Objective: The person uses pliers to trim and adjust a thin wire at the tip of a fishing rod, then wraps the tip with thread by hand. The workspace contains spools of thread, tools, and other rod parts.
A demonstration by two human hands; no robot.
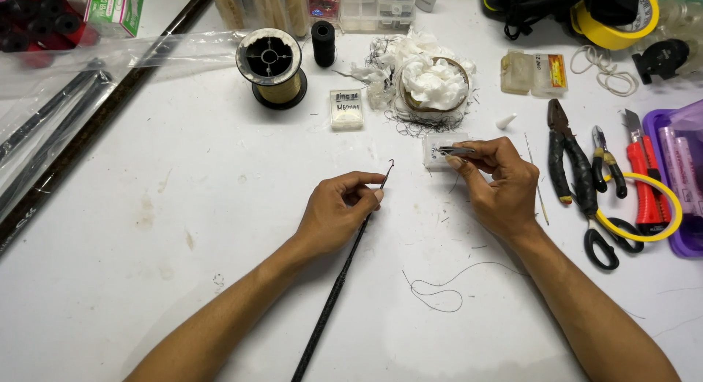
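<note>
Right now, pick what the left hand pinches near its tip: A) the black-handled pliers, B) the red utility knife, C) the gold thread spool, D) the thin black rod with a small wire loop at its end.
D: the left hand pinches the thin black rod just below its wire loop; the pliers, spool and knife lie untouched.

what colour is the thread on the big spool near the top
Gold-yellow thread on the large black-rimmed spool, clearest in the head view.
</note>
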